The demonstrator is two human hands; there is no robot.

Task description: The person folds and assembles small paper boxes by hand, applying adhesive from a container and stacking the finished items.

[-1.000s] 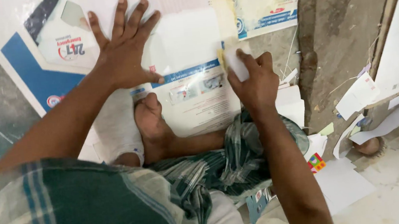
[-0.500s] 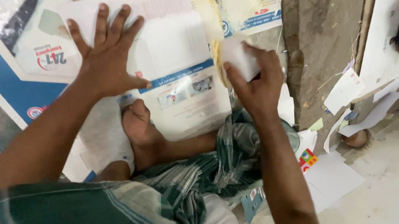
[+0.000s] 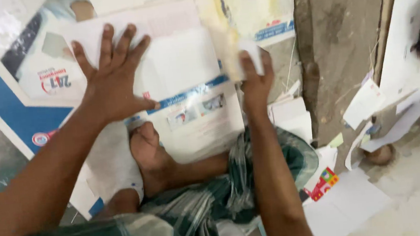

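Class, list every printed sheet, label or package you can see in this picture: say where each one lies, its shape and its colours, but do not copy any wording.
White printed sheet: centre, under the left hand, rectangular, blue band with small photos.
Blue-and-white poster: left, large, with a red-and-blue logo.
Yellowish sheet: top, above the right hand, blue strip along its lower edge.
Small colourful card: lower right, red, yellow and green.

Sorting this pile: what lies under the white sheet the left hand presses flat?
Under the white sheet pressed by the left hand lies a blue-and-white printed sheet; a foot rests beside. Anything deeper is covered.
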